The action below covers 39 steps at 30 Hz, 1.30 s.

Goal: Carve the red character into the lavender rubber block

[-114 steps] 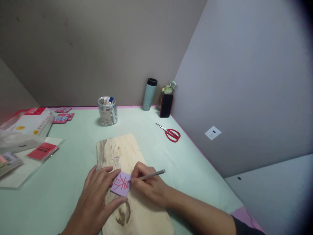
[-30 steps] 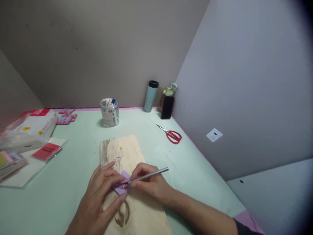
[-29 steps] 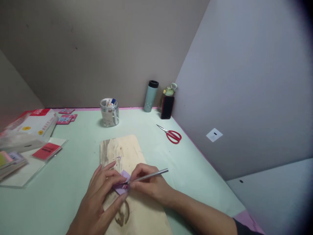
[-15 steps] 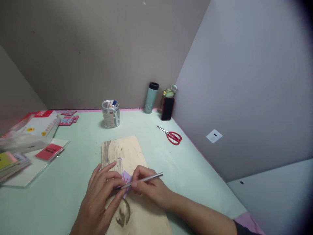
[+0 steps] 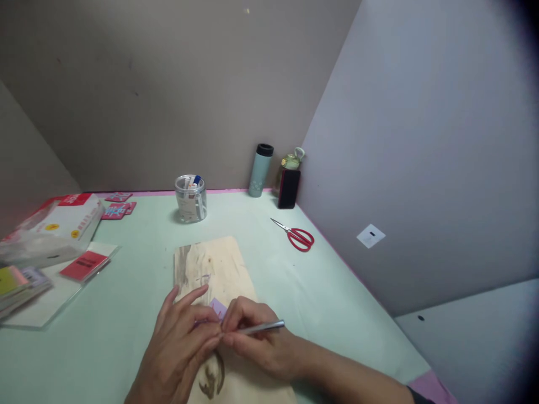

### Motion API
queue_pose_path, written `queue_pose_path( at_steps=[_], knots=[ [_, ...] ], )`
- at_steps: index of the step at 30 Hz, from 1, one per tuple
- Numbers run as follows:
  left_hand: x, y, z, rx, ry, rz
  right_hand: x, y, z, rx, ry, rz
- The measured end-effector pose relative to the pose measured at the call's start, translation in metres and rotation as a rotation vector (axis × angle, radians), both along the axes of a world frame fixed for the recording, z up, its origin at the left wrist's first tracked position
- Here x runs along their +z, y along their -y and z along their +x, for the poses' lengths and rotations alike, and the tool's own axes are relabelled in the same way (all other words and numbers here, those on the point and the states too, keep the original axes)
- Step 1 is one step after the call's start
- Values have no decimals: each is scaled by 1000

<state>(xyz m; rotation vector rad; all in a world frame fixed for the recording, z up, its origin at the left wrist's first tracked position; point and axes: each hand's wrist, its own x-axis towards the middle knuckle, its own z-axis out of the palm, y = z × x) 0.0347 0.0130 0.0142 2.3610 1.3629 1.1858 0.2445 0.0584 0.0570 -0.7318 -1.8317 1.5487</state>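
A small purple piece of paper (image 5: 218,307) with red marks lies on the wooden board (image 5: 227,264), partly covered by both hands. My left hand (image 5: 181,336) rests over its left side, thumb and index finger close together and holding it down, the other fingers bent and spread. In my right hand (image 5: 256,336) is a slim silver craft knife (image 5: 269,325), gripped like a pen, its handle pointing right. The knife's tip is hidden between the fingertips, which meet at the paper's lower edge.
Red-handled scissors (image 5: 300,238) lie right of the board. Behind stand a clear jar (image 5: 191,199) of tools, a teal tumbler (image 5: 261,171), a green bottle (image 5: 291,161) and a phone (image 5: 288,189). At left are a white-and-red package (image 5: 69,221) and paper packs (image 5: 84,265).
My right hand and the craft knife have moved slightly down and closer to my left hand. The knife's tip, partly visible before, is now hidden, and more of the paper is covered.
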Motion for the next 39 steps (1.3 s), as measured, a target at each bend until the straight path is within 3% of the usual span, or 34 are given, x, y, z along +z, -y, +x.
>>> queue_pose_path(
  at_steps=[7, 16, 24, 30, 34, 36, 39],
  knots=[
    [-4, 0, -4, 2, -23, -86, 3, -3, 3, -4, -21, -20],
    [-2, 0, -1, 26, -19, -42, -6, -2, -1, -56, -14, -40],
    [7, -2, -6, -69, -75, -42, -8, -3, -2, -44, -105, -72],
    [9, -1, -7, -50, -34, -25, -8, 2, -5, -100, -65, 183],
    [8, 0, -4, -29, -6, 53, -5, 8, -6, -117, -77, 272],
    [8, -1, -5, -26, -15, 98, -4, 9, -6, -139, -84, 266],
    [6, -4, -8, -18, -55, 93, -2, 7, -6, -210, -100, 137]
  ],
)
